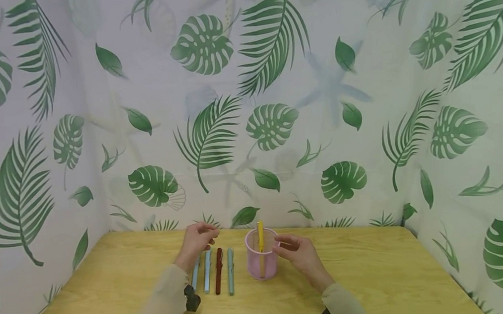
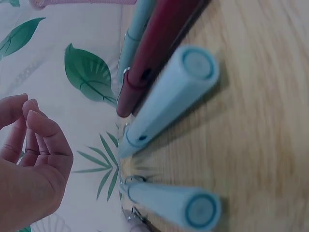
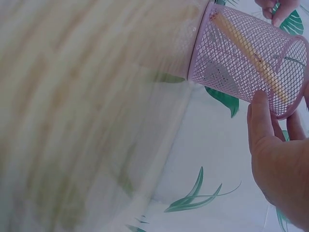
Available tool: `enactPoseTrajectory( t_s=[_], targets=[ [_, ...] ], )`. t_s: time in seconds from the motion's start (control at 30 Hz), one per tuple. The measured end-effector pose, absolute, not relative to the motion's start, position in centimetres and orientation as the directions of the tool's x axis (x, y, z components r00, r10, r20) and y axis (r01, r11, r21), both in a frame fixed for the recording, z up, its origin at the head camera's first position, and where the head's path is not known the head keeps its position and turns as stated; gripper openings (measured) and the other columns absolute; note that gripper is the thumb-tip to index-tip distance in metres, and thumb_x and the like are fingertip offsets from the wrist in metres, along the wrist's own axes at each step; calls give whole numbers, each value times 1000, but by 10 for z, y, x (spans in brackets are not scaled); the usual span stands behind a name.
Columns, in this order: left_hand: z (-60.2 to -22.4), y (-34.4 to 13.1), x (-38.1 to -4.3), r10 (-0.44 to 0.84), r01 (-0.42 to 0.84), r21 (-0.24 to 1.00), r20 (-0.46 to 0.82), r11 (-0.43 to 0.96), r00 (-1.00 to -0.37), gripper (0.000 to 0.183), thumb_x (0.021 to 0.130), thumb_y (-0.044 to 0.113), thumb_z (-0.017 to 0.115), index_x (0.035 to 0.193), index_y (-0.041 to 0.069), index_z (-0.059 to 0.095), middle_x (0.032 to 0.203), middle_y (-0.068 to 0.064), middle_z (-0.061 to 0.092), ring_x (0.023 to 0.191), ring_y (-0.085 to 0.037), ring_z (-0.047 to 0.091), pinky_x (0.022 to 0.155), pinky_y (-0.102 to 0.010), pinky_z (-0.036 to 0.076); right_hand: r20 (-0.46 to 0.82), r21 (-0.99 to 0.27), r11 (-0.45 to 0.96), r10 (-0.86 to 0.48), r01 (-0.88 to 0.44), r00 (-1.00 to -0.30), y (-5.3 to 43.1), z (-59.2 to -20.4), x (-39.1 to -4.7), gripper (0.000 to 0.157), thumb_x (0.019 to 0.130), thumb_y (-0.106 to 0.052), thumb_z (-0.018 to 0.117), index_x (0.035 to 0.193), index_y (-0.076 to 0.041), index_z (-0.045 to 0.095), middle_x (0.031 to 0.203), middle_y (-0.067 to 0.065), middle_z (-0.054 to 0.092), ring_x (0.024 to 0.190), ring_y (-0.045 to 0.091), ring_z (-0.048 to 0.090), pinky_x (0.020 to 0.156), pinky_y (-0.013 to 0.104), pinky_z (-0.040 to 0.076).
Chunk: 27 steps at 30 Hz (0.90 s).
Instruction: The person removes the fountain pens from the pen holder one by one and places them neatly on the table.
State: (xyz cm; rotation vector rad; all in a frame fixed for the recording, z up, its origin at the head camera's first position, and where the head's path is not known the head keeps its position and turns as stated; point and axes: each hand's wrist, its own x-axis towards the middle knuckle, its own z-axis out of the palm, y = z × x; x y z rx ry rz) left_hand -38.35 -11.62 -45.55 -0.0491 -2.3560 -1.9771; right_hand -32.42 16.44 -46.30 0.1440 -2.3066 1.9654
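My left hand (image 1: 198, 239) hovers over the far ends of a row of pens, its fingers loosely bent with nothing between them. From left to right lie a light blue pen (image 1: 196, 274), a second light blue pen (image 1: 208, 273), a dark red pen (image 1: 218, 272) and a teal pen (image 1: 231, 273). A pink mesh pen holder (image 3: 241, 53) stands right of them, with a yellow pen (image 1: 260, 236) leaning upright inside. At its right rim, the thumb and fingers of my right hand (image 1: 302, 257) hold the pen holder.
The wooden table (image 1: 378, 275) ends at a white backdrop (image 1: 281, 184) printed with green leaves, which also rises on both sides. Another pen end, greyish (image 2: 137, 223), shows at the bottom of the left wrist view. A black wrist camera (image 1: 192, 299) sits on the left sleeve.
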Motion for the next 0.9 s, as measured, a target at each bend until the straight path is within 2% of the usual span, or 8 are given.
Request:
enactPoseTrajectory(
  t_s=[0.1, 0.3, 0.63, 0.9],
  targets=[
    [-456, -109, -383, 1, 72, 981, 73, 181, -997, 20, 93, 10, 65, 108, -3, 67, 92, -11, 70, 69, -14, 59, 61, -29, 51, 147, -976, 162, -6, -146, -989, 164, -463, -324, 34, 87, -14, 75, 117, 1, 68, 126, 16, 65, 118, 32, 60, 94, 39, 54],
    [-455, -97, -382, 39, 96, 977, 90, 192, -995, 16, 93, 9, 65, 105, -2, 68, 97, -16, 69, 71, -16, 59, 68, -40, 56, 153, -975, 164, -8, -152, -988, 165, -462, -324, 31, 87, -14, 75, 115, -1, 69, 125, 16, 65, 118, 32, 61, 94, 38, 55],
    [-450, -79, -382, 49, 117, 984, 111, 131, -993, 15, 92, 8, 65, 103, -3, 67, 92, -17, 69, 67, -13, 58, 59, -26, 50, 166, -972, 165, -7, -165, -986, 162, -461, -325, 29, 89, -11, 73, 115, 0, 69, 127, 19, 64, 119, 34, 60, 95, 39, 54],
    [-447, -68, -379, 70, 119, 990, 114, 73, -991, 19, 93, 12, 66, 105, -2, 67, 88, -12, 69, 69, -15, 59, 60, -27, 50, 167, -972, 167, -8, -166, -986, 164, -462, -325, 31, 87, -12, 74, 116, 0, 68, 126, 17, 65, 119, 36, 60, 95, 41, 54]
  ],
)
